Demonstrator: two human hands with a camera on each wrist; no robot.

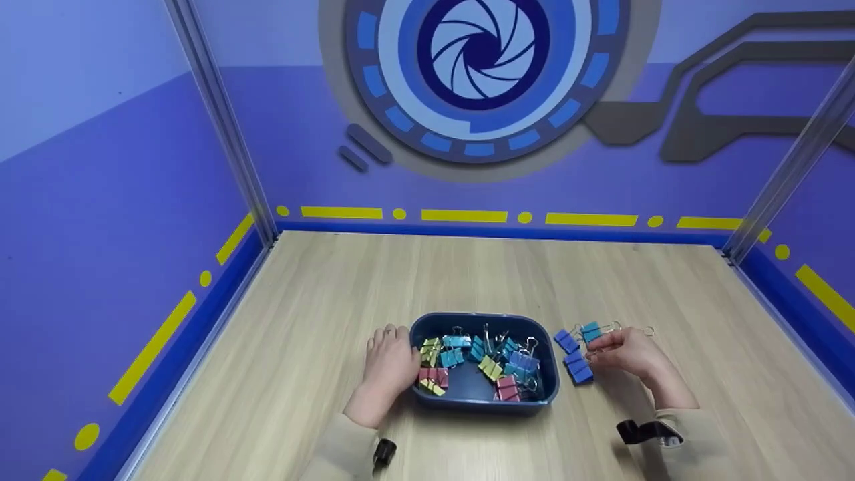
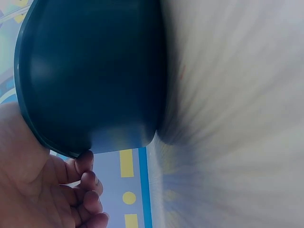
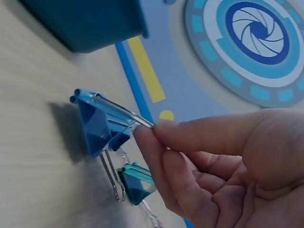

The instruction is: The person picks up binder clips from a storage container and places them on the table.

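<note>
A dark blue plastic box (image 1: 486, 407) stands on the table, with several yellow, teal, red and blue binder clips inside. My left hand (image 1: 391, 357) lies over its left rim; in the left wrist view, the palm meets the rim and the fingers (image 2: 88, 183) curl by the corner. To the right of the box, my right hand (image 1: 631, 351) pinches a blue binder clip (image 1: 578, 367) by a wire handle between thumb and forefinger. In the right wrist view this blue clip (image 3: 92, 126) hangs tilted close over the table. Beyond it lie another blue clip (image 1: 567, 341) and a teal clip (image 1: 592, 331).
The wooden table (image 1: 494, 274) ends at a blue back wall (image 1: 300, 147) with a printed shutter emblem. Side panels with metal corner posts (image 1: 230, 133) flank it. A wire loop (image 1: 649, 331) shows just past my right hand.
</note>
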